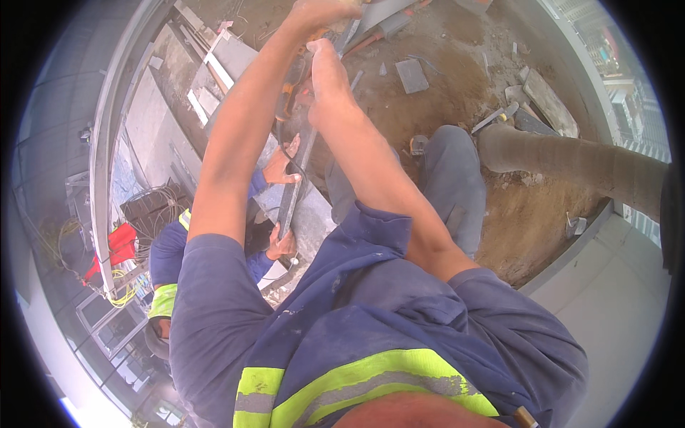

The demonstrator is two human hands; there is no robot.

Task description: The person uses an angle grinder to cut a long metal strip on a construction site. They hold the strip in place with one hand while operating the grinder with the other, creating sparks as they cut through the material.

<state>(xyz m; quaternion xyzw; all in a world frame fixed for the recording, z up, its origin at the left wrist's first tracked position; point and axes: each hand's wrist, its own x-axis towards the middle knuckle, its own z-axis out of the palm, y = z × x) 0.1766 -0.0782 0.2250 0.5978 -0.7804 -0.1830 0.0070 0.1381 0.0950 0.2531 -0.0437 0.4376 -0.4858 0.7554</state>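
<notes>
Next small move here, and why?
I'd probably ease the dark cord clear of the long bar first: it seems to loop across the bar, close to the co-worker's farther hand, so it might snag if the bar shifts.

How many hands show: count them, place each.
4: the wearer's left hand at the top edge, partly cut off; right hand just below; the co-worker's upper hand and lower hand at the bar.

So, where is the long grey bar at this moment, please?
In the head view, the long grey bar slants through the upper middle, left of the person's right forearm, with a co-worker's hand at its lower end.
</notes>
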